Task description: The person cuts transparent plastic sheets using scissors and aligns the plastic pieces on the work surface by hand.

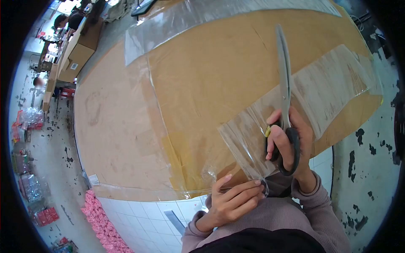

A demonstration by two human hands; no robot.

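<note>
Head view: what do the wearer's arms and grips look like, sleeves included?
Left grip and right grip are bare human hands, no gloves seen. Left sleeve and right sleeve are long, dusty mauve knit, with cuffs around the wrists. No cables or printed markings visible on either.

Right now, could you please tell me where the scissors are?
In the head view, the black-handled scissors are right of centre, in the person's right hand, blades pointing away, across the clear plastic film.
</note>
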